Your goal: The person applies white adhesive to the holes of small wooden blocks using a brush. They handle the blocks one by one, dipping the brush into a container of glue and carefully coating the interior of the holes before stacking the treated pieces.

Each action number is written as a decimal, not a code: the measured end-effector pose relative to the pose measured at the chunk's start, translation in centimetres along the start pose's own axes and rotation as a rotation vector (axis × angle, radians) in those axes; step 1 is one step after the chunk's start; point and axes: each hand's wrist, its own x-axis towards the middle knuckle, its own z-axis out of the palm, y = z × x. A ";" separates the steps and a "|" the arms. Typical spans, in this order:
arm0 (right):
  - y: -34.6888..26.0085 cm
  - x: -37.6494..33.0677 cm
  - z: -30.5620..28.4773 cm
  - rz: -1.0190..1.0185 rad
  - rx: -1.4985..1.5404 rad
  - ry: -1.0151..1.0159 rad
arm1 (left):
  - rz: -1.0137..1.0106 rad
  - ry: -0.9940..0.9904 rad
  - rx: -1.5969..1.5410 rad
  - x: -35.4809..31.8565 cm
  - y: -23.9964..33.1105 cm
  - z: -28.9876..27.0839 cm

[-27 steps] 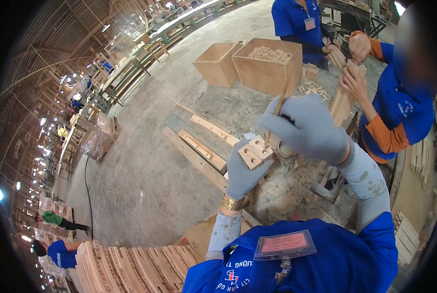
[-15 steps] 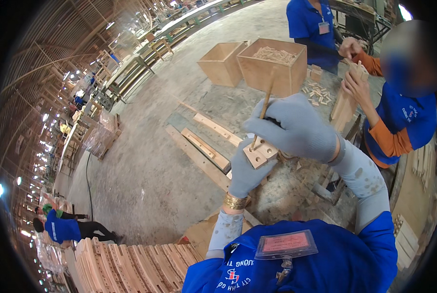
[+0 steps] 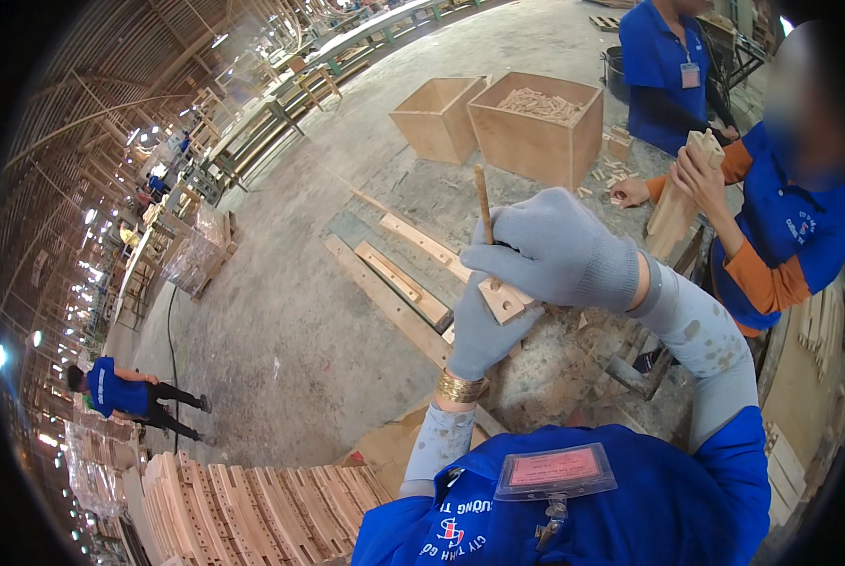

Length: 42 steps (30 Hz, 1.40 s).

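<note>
My left hand (image 3: 481,341), in a grey knit glove, grips the end of a pale wooden piece (image 3: 507,302) with round holes drilled in its face. Closed over that piece, my gloved right hand (image 3: 566,247) holds a thin brown stick (image 3: 482,200), which stands nearly upright. The stick's lower tip is hidden behind the fingers, so I cannot tell whether it sits in a hole. My right hand also covers part of the wooden face.
Plywood boxes stand ahead, one filled with wooden dowels (image 3: 540,106). Long drilled wood strips (image 3: 399,274) lie left of my hands. Stacked slats (image 3: 252,509) fill the lower left. At right, a co-worker (image 3: 786,231) holds a wooden bundle and reaches toward loose dowels; another person stands behind.
The stick has gone from leaning to nearly upright, and my right hand now covers more of the wooden face. The co-worker's hand moved from the bundle down to the loose dowels.
</note>
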 end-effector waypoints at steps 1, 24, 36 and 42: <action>0.2 0.0 0.2 -0.020 0.023 0.028 | 0.001 0.000 0.002 0.1 0.2 0.1; 0.2 -1.6 0.0 -0.167 -0.055 -0.018 | 0.070 0.000 0.054 0.2 -0.7 0.0; -0.6 -2.0 -1.2 0.041 0.040 0.085 | 0.008 0.031 -0.031 0.5 0.2 0.3; 2.0 -3.9 -2.1 0.424 0.238 0.271 | 0.007 0.084 -0.024 -0.1 -1.5 0.2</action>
